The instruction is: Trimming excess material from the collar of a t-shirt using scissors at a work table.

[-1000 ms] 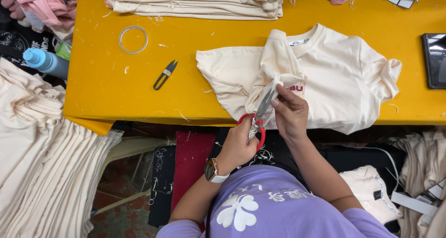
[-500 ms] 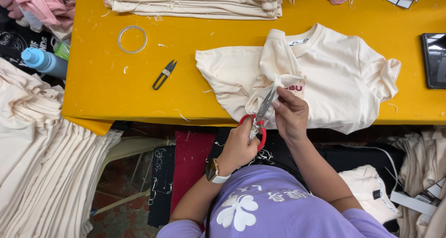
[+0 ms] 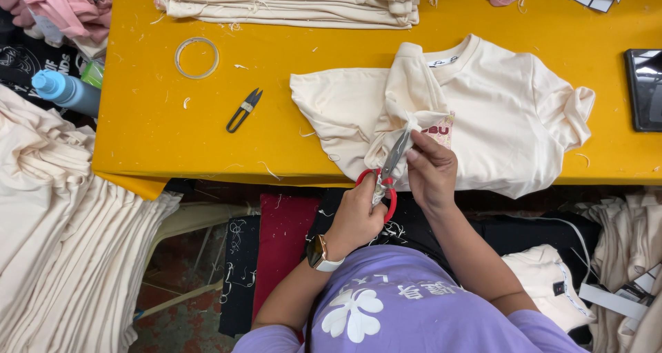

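Left hand (image 3: 357, 212) grips red-handled scissors (image 3: 386, 174), fingers closed through the loops, blades pointing up and away into the folded edge of a cream t-shirt (image 3: 496, 112). Blades look nearly closed at the fabric; exact gap too small to tell. Right hand (image 3: 431, 170) pinches the shirt fabric just beside the blades, fingers curled shut on the cloth next to a small label with red print. The shirt lies spread on the yellow table (image 3: 152, 139), near edge hanging slightly over, collar toward the far side, one part bunched up toward the hands. A smartwatch (image 3: 318, 251) sits on the left wrist. Small black thread snips (image 3: 243, 109) lie on the table well to the left of the shirt, a clear tape ring (image 3: 196, 57) beyond them. Stack of folded cream garments (image 3: 289, 1) along the far table edge. Blue bottle (image 3: 65, 91) off the table's left side, above a big pile of cream shirts (image 3: 62, 243). Dark phone (image 3: 645, 87) at the right table edge.
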